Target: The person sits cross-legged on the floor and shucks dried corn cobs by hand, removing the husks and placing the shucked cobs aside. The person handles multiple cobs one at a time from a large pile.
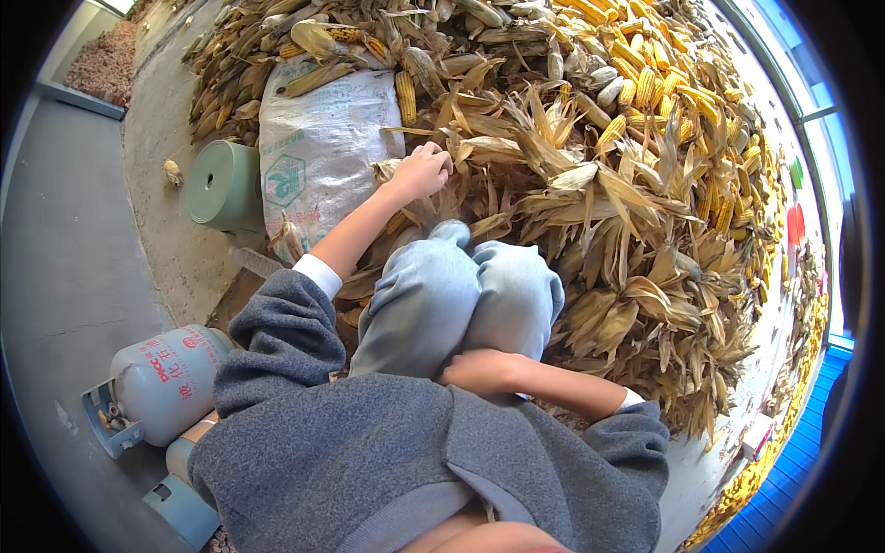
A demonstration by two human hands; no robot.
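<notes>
My left hand [423, 169] reaches forward over the dry corn husks, just right of a white woven sack [332, 131]; its fingers are curled, and whether they grip a husk cannot be seen. My right hand [477, 371] rests in my lap against my pale trousers, its fingers hidden under the wrist and the cloth. Loose husks [608, 200] are heaped before and to the right of my knees. A husked yellow cob [406, 98] lies at the sack's right edge. Unhusked ears [321, 79] lie on top of the sack.
A big pile of husked yellow cobs [646, 86] lies at the upper right. Left of the sack stands a green foam roll [220, 185] on the concrete floor [155, 138]. Two gas cylinders are at the lower left, one grey [166, 380], the other partly hidden [181, 460].
</notes>
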